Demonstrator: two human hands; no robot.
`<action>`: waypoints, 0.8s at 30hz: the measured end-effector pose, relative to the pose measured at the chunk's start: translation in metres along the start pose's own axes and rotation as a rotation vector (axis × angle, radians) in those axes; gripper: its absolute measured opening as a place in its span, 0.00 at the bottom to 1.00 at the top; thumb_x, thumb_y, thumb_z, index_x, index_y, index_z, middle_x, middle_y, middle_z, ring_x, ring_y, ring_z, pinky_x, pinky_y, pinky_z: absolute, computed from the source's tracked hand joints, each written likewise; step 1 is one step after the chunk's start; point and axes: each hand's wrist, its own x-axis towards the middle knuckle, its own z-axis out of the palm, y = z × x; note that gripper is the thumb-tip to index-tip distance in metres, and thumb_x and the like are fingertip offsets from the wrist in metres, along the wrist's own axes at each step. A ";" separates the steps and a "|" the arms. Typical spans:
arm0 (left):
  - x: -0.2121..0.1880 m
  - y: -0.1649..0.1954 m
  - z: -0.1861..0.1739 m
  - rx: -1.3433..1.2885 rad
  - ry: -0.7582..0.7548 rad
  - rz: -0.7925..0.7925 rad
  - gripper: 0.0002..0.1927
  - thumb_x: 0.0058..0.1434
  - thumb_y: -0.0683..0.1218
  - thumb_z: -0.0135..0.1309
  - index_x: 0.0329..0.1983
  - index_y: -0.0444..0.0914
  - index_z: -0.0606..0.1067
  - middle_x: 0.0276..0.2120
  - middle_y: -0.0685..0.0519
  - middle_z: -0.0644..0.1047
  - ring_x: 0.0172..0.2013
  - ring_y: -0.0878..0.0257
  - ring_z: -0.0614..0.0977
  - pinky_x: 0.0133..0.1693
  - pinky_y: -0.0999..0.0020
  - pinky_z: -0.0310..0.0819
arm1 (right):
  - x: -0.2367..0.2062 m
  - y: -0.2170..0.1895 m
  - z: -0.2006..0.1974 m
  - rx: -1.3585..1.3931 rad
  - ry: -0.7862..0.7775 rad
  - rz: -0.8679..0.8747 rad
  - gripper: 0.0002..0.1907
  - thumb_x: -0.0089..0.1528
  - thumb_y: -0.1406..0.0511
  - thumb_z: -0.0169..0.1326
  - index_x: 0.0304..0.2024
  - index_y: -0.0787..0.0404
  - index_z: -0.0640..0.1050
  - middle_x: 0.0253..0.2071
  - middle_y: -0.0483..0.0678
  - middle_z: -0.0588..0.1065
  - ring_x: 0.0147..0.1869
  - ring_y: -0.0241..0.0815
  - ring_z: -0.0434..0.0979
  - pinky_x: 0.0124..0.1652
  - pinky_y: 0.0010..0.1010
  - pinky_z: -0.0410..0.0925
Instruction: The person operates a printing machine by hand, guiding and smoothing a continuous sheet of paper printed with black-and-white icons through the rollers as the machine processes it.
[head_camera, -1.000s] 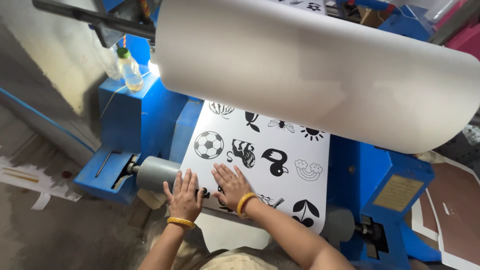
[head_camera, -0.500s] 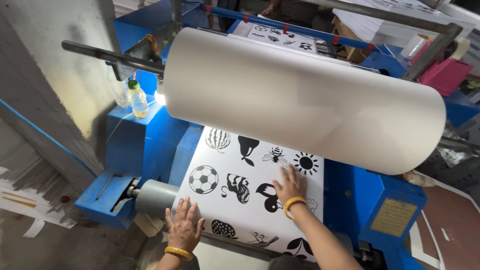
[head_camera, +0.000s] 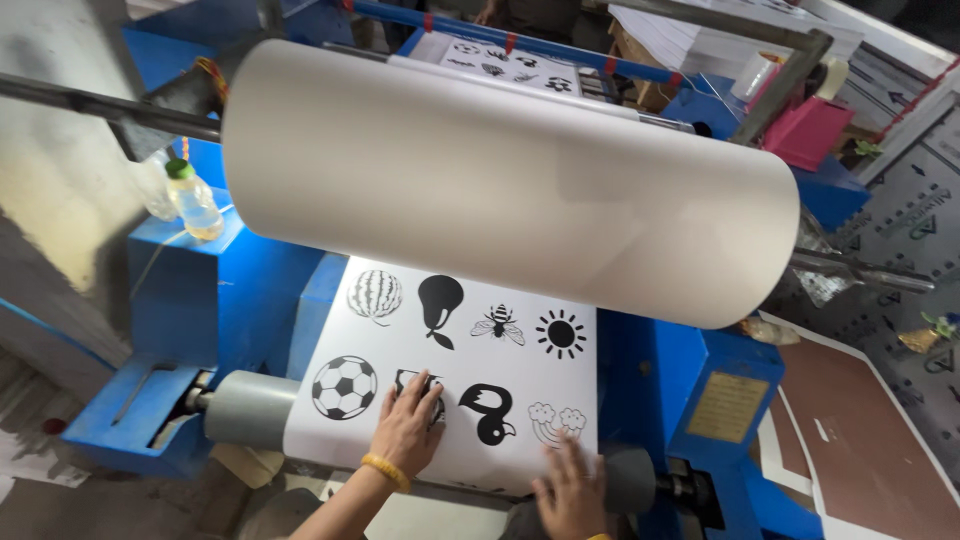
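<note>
A white sheet (head_camera: 500, 380) printed with black pictures (ball, melon, pear, bee, sun, bird) lies over a grey roller (head_camera: 250, 405) on a blue machine (head_camera: 200, 310). My left hand (head_camera: 405, 425), with a yellow bracelet at the wrist, rests flat on the sheet beside the ball picture and covers part of another picture. My right hand (head_camera: 570, 490) is blurred and lies flat with fingers spread on the sheet's lower right, below a cloud picture. Neither hand holds anything. A big white roll (head_camera: 500, 180) hangs above the sheet.
A plastic bottle of yellowish liquid (head_camera: 195, 200) stands on the machine's left block. A pink box (head_camera: 810, 130) sits at the back right. Another printed sheet (head_camera: 500, 60) lies beyond the roll. A brass plate (head_camera: 725, 405) is on the right housing. Brown floor mat (head_camera: 860, 450) at right.
The sheet has fed further down over the roller. My right hand dropped from the sheet's middle to its lower right edge, and my left hand shifted right onto a picture.
</note>
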 end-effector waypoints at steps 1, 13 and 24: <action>0.007 0.011 0.003 -0.016 -0.053 0.037 0.32 0.59 0.51 0.56 0.67 0.44 0.63 0.71 0.45 0.56 0.70 0.51 0.59 0.69 0.47 0.43 | -0.007 -0.007 0.002 0.015 -0.027 -0.069 0.36 0.56 0.54 0.53 0.68 0.50 0.66 0.75 0.51 0.54 0.78 0.52 0.50 0.67 0.61 0.43; 0.075 0.115 0.032 0.002 -0.465 0.438 0.35 0.67 0.53 0.51 0.74 0.41 0.56 0.75 0.41 0.50 0.72 0.50 0.56 0.71 0.54 0.43 | -0.022 -0.040 0.008 0.265 -0.063 -0.312 0.31 0.57 0.55 0.59 0.62 0.55 0.72 0.72 0.54 0.58 0.76 0.54 0.52 0.66 0.60 0.44; 0.118 0.019 -0.019 0.021 -0.179 -0.054 0.35 0.62 0.52 0.57 0.71 0.43 0.60 0.74 0.46 0.52 0.70 0.47 0.59 0.69 0.57 0.50 | -0.027 -0.044 0.003 0.341 -0.159 -0.272 0.25 0.58 0.56 0.63 0.57 0.54 0.77 0.73 0.51 0.61 0.78 0.51 0.53 0.69 0.59 0.43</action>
